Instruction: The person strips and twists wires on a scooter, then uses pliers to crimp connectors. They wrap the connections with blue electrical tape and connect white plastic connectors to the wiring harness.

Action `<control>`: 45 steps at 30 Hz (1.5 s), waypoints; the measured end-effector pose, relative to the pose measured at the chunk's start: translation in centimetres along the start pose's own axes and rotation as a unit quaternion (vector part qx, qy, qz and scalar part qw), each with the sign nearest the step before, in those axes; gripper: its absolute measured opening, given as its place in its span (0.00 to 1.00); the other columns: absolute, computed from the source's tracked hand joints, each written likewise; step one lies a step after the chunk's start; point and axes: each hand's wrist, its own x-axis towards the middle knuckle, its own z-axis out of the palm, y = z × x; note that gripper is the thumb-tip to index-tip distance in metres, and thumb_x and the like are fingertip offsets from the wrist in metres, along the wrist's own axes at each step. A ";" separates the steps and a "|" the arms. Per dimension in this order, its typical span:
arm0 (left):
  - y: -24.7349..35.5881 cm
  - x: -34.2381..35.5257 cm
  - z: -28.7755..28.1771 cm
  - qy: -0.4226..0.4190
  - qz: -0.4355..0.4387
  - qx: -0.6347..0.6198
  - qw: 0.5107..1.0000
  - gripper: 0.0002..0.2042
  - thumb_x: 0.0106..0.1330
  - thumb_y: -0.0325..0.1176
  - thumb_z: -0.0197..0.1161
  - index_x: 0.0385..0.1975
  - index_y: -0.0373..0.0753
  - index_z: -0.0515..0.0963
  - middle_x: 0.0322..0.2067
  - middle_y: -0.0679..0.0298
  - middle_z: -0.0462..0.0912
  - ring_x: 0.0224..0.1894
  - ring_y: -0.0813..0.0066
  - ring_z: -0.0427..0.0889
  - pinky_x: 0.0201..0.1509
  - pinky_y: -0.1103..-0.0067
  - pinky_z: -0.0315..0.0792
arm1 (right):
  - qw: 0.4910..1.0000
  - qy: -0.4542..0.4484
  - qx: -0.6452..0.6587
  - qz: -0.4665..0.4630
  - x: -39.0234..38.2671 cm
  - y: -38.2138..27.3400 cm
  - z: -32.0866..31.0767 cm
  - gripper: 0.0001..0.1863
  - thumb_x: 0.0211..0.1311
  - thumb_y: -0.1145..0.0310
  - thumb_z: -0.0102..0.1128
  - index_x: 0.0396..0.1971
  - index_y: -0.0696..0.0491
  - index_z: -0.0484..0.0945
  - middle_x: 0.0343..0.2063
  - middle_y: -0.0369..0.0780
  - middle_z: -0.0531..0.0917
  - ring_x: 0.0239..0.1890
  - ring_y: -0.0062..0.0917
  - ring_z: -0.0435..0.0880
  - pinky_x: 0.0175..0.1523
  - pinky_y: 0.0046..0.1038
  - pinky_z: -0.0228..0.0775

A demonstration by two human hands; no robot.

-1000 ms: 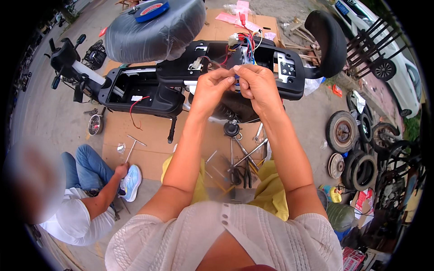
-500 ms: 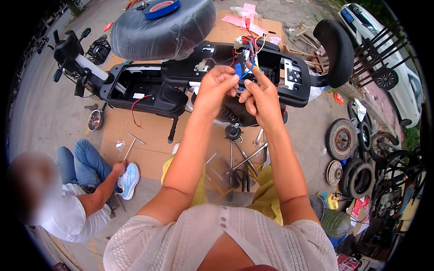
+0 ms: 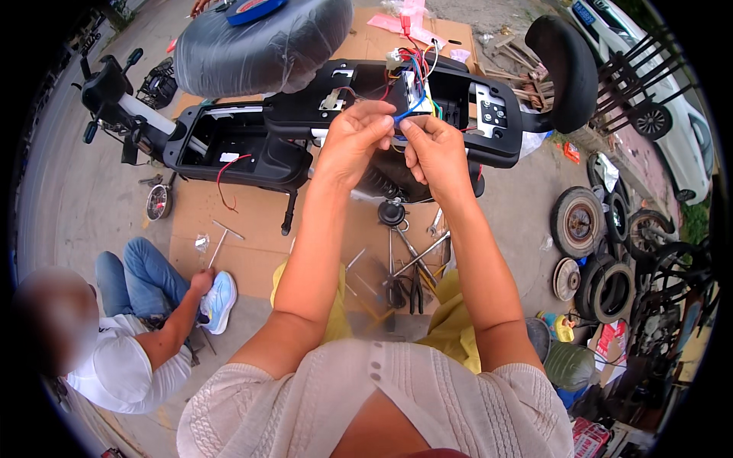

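My left hand (image 3: 355,145) and my right hand (image 3: 434,153) meet at the near side of a black electric scooter body (image 3: 298,114), pinching a thin blue strand (image 3: 405,113), apparently a wire. Just beyond my fingertips rises a bundle of coloured wires (image 3: 416,61) with plugs, beside an open black compartment (image 3: 450,99). A plastic-wrapped black seat (image 3: 259,61) rests at the back left with a blue tape roll (image 3: 248,11) on it. The front floor section (image 3: 237,153) has a loose red wire hanging over it.
Tools (image 3: 412,267) lie on cardboard (image 3: 198,244) below my hands. Another person (image 3: 126,359) crouches at lower left, holding a T-handle wrench (image 3: 221,244). Old tyres (image 3: 573,229) are piled at right, near a white car (image 3: 660,153). A backrest (image 3: 569,76) sticks out at the scooter's right.
Half a second ago my right index finger was stretched out and more blue showed between my hands. Now it is bent in, and both pinches are close together on the blue strand.
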 end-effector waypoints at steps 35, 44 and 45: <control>0.8 -1.1 1.1 0.048 0.034 0.192 0.980 0.09 0.62 0.26 0.66 0.39 0.29 0.81 0.29 0.64 0.82 0.28 0.82 0.76 0.32 0.83 0.70 | 0.860 -0.047 -0.387 -0.329 1.2 -3.4 -1.5 0.07 0.63 0.73 0.62 0.37 0.59 0.80 0.29 0.42 0.83 0.24 0.25 0.79 0.29 0.28 0.70; 0.4 -1.7 1.8 0.090 0.176 0.414 0.889 0.03 0.60 0.24 0.65 0.32 0.32 0.79 0.28 0.59 0.83 0.27 0.71 0.80 0.33 0.75 0.73 | 0.872 -0.069 -0.428 -0.225 2.3 -5.3 -0.7 0.09 0.59 0.69 0.60 0.29 0.61 0.79 0.27 0.52 0.82 0.31 0.47 0.82 0.37 0.39 0.73; 0.0 -1.8 2.0 0.102 0.212 0.443 0.865 0.03 0.59 0.23 0.65 0.31 0.33 0.79 0.28 0.58 0.82 0.27 0.67 0.81 0.33 0.74 0.73 | 0.868 -0.086 -0.450 -0.192 2.9 -5.5 -0.7 0.07 0.58 0.71 0.60 0.31 0.61 0.80 0.23 0.40 0.82 0.25 0.23 0.78 0.34 0.27 0.70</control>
